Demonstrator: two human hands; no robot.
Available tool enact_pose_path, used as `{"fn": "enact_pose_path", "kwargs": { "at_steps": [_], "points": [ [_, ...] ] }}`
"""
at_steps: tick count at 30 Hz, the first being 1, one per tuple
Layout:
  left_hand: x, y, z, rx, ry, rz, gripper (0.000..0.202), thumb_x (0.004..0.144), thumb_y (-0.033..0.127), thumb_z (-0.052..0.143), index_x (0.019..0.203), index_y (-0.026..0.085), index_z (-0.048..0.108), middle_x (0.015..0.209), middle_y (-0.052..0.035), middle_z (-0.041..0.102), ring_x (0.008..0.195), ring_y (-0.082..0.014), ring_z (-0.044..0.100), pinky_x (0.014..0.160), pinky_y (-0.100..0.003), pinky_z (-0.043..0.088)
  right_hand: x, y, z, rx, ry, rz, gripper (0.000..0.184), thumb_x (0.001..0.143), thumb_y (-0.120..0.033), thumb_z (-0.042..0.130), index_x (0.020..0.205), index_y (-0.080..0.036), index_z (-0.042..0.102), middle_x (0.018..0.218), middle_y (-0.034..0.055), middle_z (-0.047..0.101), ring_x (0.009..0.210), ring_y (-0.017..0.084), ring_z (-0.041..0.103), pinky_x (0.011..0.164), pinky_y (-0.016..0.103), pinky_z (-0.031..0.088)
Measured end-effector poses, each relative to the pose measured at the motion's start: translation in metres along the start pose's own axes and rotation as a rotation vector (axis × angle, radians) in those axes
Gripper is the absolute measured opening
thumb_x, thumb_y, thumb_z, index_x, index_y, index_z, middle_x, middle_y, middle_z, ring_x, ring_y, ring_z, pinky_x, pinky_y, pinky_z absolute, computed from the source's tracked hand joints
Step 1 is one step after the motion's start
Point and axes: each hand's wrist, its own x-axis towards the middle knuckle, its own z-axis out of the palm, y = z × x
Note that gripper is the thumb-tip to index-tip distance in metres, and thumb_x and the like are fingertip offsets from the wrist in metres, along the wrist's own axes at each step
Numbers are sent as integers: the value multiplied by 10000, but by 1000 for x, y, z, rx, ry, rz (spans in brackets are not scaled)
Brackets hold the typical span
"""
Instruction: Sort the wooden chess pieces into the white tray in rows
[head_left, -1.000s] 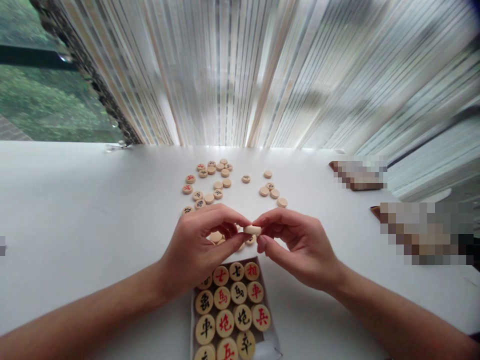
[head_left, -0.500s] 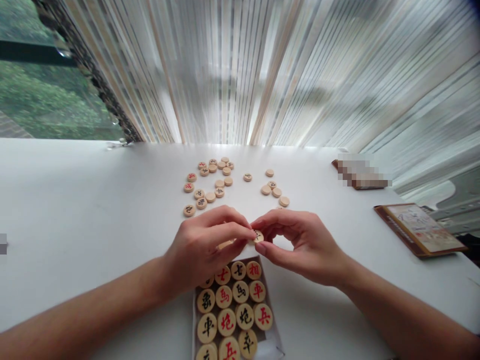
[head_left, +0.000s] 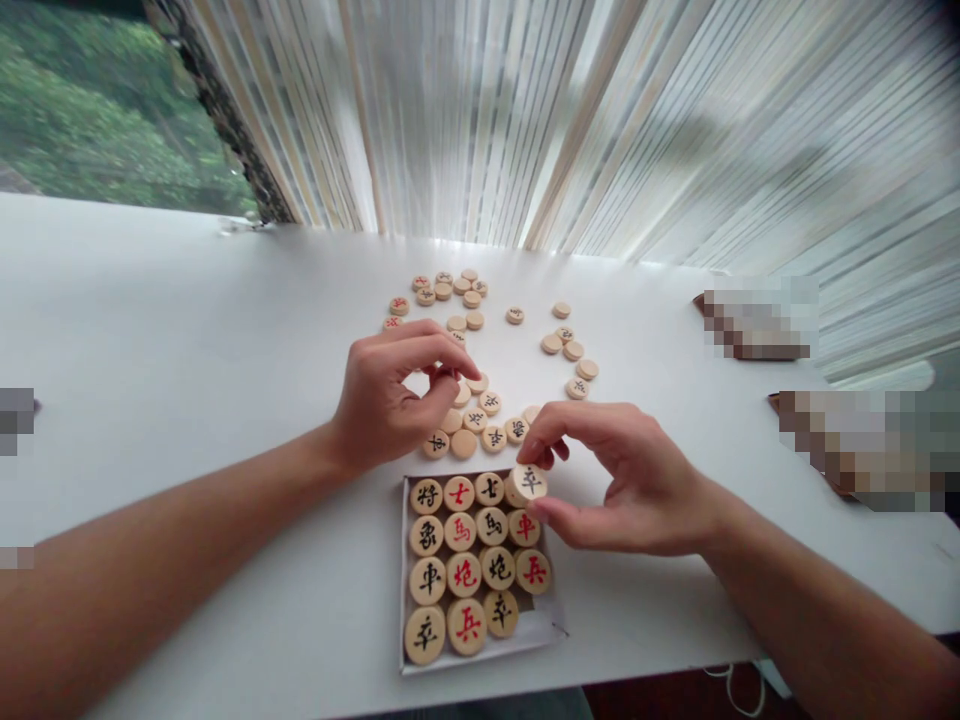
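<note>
Between the thumb and fingers of my right hand (head_left: 607,480) is a round wooden Chinese chess piece (head_left: 529,484) with a black character. It is over the far right corner of a shallow white box (head_left: 556,612), hiding part of the piece beneath. Rows of chess pieces with red or black characters fill most of the box; a gap shows at the near right corner. My left hand (head_left: 401,395) hovers beyond the box above loose pieces, thumb and index finger apart, holding nothing visible. Its index fingertip is close to a blank-faced piece (head_left: 480,383).
Loose chess pieces (head_left: 474,420) lie scattered on the white table (head_left: 225,520) beyond the box, some blank side up. Two brown-edged, partly blurred flat objects lie at the right, one of them nearer (head_left: 814,455). A striped curtain (head_left: 480,120) hangs behind the table.
My hands, together at one piece before, have separated. The right brought the piece to the box's far right corner; the left moved away to the left. The view has tilted down, showing more of the box.
</note>
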Motion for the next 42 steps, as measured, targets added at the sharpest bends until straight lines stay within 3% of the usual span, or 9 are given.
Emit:
{"fn": "enact_pose_path", "kwargs": {
  "at_steps": [9,16,31,42],
  "points": [
    [-4,-4,5,-9,35,54,277,807,-39,579,777,166,762,773,-20,756,692,-129,685,615,-250,535,-8,-25,14,-35,-268,-192,158,838,-161,761,939,-158,640,808,4,611,750,139,507,716,274,435],
    [-4,-5,6,-4,21,51,273,803,-45,585,760,165,753,761,-20,755,684,-130,675,624,-259,526,-10,-28,21,-105,-415,-204,88,881,-178,715,926,-147,647,804,5,596,771,159,486,787,315,413],
    [-5,-7,7,-18,-6,29,287,796,-51,574,758,167,757,754,-19,748,654,-117,642,594,-256,488,-8,-25,21,-141,-505,-209,107,972,-239,723,976,-138,688,820,30,638,780,180,511,821,329,444],
    [-5,-7,7,-32,2,30,307,785,-52,566,759,187,757,761,-13,751,652,-114,642,596,-258,498,-5,-23,12,-50,-515,-218,127,987,-173,693,874,-129,731,745,23,613,773,177,524,806,316,436]
  ]
}}
